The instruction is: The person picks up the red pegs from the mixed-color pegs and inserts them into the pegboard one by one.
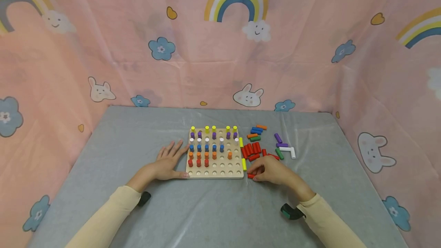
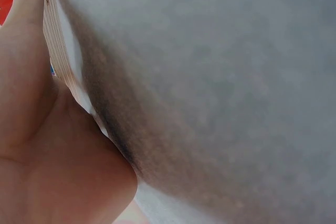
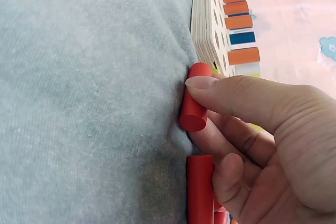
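My right hand [image 1: 272, 169] pinches a red peg [image 3: 195, 111] between thumb and fingers, low over the cloth just right of the wooden pegboard [image 1: 225, 172]. In the right wrist view another red peg [image 3: 200, 190] lies below the pinched one, beside the curled fingers. The left hand [image 1: 167, 165] is spread flat at the board's left side, thumb at the near corner and fingertips at the edge. Rows of yellow, purple, white, blue and orange pegs stand in the board. Nearest me in them is a row with three red pegs [image 1: 198, 163] at its left end.
Loose red pegs [image 1: 249, 150] lie right of the board, with blue pegs [image 1: 256, 130] and orange ones behind. Purple, green and white pegs [image 1: 293, 153] lie farther right. Two yellow pegs [image 1: 244, 164] lie along the board's right edge. A pink printed curtain [image 1: 220, 68] surrounds the grey-covered table [image 1: 155, 217].
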Demonstrator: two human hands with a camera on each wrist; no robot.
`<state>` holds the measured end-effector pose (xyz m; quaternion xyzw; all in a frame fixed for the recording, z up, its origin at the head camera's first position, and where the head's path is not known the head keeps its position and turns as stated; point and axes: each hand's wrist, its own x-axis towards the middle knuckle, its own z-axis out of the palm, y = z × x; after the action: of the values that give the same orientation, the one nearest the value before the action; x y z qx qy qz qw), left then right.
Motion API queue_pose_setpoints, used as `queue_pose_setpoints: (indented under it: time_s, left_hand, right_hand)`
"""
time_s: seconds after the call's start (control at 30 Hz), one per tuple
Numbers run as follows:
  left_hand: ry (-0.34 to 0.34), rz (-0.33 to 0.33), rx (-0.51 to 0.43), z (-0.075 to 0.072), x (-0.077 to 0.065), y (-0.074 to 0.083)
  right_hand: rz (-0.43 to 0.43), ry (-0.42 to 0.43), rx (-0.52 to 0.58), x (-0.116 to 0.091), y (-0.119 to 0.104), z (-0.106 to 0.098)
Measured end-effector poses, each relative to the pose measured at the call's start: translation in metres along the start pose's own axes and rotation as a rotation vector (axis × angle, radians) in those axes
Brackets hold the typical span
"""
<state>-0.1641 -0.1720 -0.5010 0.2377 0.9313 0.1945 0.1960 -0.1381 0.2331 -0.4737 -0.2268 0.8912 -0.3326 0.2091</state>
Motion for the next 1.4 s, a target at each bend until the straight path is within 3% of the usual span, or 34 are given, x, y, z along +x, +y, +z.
queue_pose_setpoints:
  time_s: [0.87, 1.1, 1.4]
  left_hand:
    - [0.016, 0.033, -0.017, -0.005, -0.003, 0.006]
    - [0.005, 0.006, 0.016, -0.007, -0.005, 0.009]
    - [0.005, 0.001, 0.015, -0.007, -0.004, 0.008]
  right_hand:
    - [-0.064, 0.054, 0.012, 0.012, -0.025, 0.001]
    - [-0.054, 0.07, 0.058, 0.021, -0.032, 0.006]
    - [-0.067, 0.156, 0.028, 0.029, -0.037, 0.008]
